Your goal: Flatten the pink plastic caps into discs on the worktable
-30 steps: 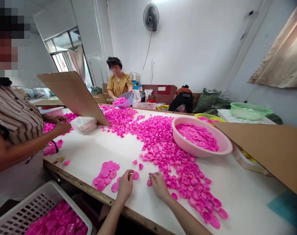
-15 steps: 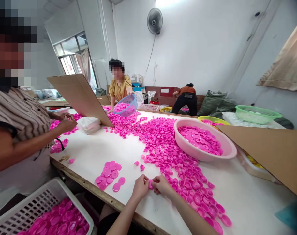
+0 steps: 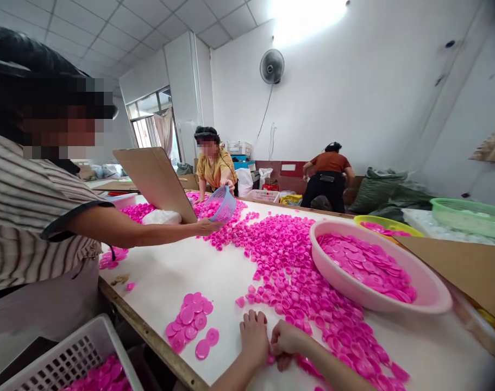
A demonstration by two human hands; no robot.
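My left hand point(image 3: 254, 338) is low over the white table, its fingers bent. Close beside it, my right hand point(image 3: 288, 342) is closed, thumb and fingers curled together. A small pink plastic piece point(image 3: 270, 358) shows between them, partly hidden by the fingers; both hands appear to grip it. Small pink plastic cups point(image 3: 312, 293) lie in a wide spread just beyond and right of my hands. To the left are a cluster of flat pink discs point(image 3: 189, 320) and a pair of discs point(image 3: 207, 344).
A pink basin point(image 3: 430, 293) of discs stands at right, near a cardboard sheet point(image 3: 467, 266). At left, a co-worker's arm point(image 3: 149, 234) reaches to a blue basket point(image 3: 225, 209) held by another person in yellow. A white crate point(image 3: 108, 336) of pink pieces sits below the table edge.
The co-worker at left has stretched an arm across to the blue basket, which has tipped and hangs lower. My hands have turned, with the left now more palm-down. My view has shifted.
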